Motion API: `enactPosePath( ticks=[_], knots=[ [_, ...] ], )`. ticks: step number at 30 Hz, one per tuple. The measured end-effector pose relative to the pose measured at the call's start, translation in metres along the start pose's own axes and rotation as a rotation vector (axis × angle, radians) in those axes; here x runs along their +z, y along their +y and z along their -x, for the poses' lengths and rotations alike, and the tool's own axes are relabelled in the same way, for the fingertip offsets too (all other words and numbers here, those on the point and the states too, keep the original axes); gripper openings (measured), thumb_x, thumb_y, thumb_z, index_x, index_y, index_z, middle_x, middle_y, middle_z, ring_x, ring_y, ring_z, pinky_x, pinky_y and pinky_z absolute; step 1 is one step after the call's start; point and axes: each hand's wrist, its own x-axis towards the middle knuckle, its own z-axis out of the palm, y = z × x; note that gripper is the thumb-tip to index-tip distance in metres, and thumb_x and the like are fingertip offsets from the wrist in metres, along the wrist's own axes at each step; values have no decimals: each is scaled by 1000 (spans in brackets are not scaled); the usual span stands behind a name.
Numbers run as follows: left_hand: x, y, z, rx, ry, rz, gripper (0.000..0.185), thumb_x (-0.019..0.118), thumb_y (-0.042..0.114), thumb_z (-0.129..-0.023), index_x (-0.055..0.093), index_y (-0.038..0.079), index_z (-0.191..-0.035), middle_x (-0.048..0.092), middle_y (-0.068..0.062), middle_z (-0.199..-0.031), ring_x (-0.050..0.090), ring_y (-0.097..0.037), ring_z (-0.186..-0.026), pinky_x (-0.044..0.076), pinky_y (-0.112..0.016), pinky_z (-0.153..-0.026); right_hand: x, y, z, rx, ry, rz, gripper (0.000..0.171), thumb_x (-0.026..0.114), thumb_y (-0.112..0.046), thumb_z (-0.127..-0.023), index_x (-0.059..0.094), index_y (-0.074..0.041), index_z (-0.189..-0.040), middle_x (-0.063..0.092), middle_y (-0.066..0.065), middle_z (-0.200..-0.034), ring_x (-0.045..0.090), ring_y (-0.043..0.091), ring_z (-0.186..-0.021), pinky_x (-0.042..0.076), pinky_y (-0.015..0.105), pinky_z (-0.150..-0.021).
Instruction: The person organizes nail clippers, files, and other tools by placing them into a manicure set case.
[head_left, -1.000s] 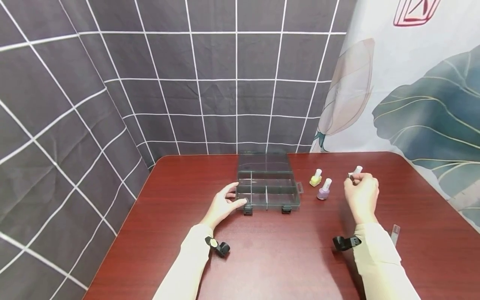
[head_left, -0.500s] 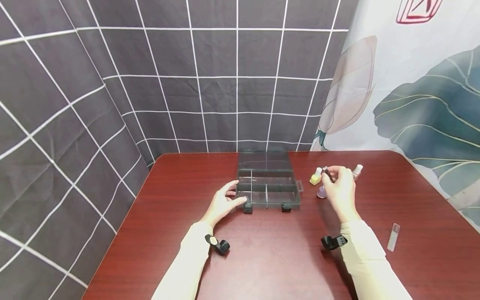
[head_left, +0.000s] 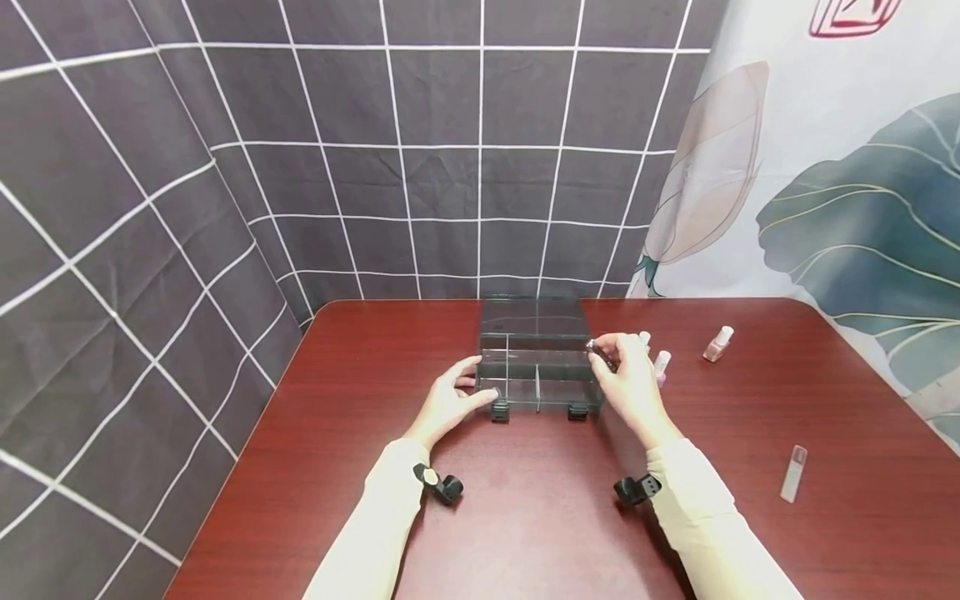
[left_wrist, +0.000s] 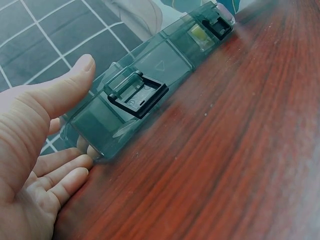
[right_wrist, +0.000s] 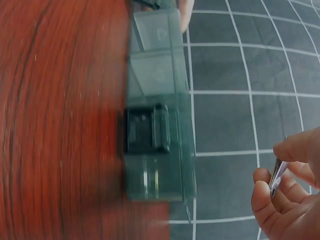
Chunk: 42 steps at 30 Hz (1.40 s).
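Note:
A smoky clear compartment box (head_left: 536, 367) stands open on the red-brown table (head_left: 525, 517), with two black latches on its front wall. My left hand (head_left: 471, 385) rests against the box's left front corner, with the thumb by the front wall and the fingers along the left side; in the left wrist view the hand (left_wrist: 60, 135) lies beside the box (left_wrist: 150, 75). My right hand (head_left: 604, 352) pinches a small silvery item (head_left: 595, 345) above the box's right edge. The right wrist view shows that item (right_wrist: 276, 176) between fingertips, beside the box (right_wrist: 157, 125).
A pink nail polish bottle (head_left: 717, 343) stands to the right. A purple bottle (head_left: 662, 364) and a white cap (head_left: 644, 337) peek out behind my right hand. A clear flat strip (head_left: 792, 473) lies near the table's right edge. Curtains hang close behind.
My right hand has moved left from the pink bottle, past the other two bottles, to the box's right edge, carrying the small item. The left hand has stayed at the box corner.

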Motion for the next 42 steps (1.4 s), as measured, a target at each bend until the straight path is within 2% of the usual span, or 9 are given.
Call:
enactPosePath(
  ticks=[8, 15, 23, 30, 37, 42],
  knots=[
    [1, -1, -2, 3, 4, -9, 65, 78, 15, -76, 48, 4, -133, 53, -23, -124, 55, -36, -102, 45, -52, -82, 17, -10, 0, -14, -3, -13, 16, 66, 7, -77, 60, 3, -92, 53, 16, -86, 53, 27, -77, 41, 35, -68],
    [0, 1, -1, -5, -1, -11, 66, 79, 25, -75, 51, 11, -133, 56, -14, -124, 57, -27, -100, 47, -42, -82, 31, -16, 2, -15, -29, -7, 17, 67, 5, -76, 60, -1, -90, 52, 12, -83, 51, 24, -74, 41, 35, -65],
    [0, 1, -1, 29, -1, 4, 67, 79, 26, -74, 51, 9, -132, 58, -13, -119, 58, -24, -96, 49, -37, -80, 46, -22, 2, -57, -55, -10, 15, 68, 5, -76, 61, -1, -88, 53, 12, -80, 51, 24, -71, 42, 34, -63],
    [-1, 0, -1, 26, -1, -5, 66, 79, 25, -74, 51, 10, -132, 60, -11, -117, 59, -23, -95, 48, -36, -81, 55, -25, 0, 4, -113, -8, 14, 67, 2, -77, 61, -2, -89, 53, 10, -81, 51, 23, -73, 42, 35, -66],
    [0, 0, 0, 38, -7, 23, 65, 79, 20, -75, 50, 7, -132, 59, -17, -118, 58, -32, -97, 48, -46, -82, 67, -29, 1, 61, -146, 50, 12, 66, -5, -78, 62, -4, -89, 55, 10, -82, 54, 25, -76, 43, 39, -69],
    [0, 12, 2, 46, -11, 12, 64, 77, 14, -77, 48, 1, -132, 56, -24, -119, 57, -39, -98, 47, -49, -81, 75, -34, 3, 91, -174, 94, 13, 66, -5, -77, 62, -4, -89, 55, 10, -85, 55, 26, -79, 45, 40, -71]
  ],
)
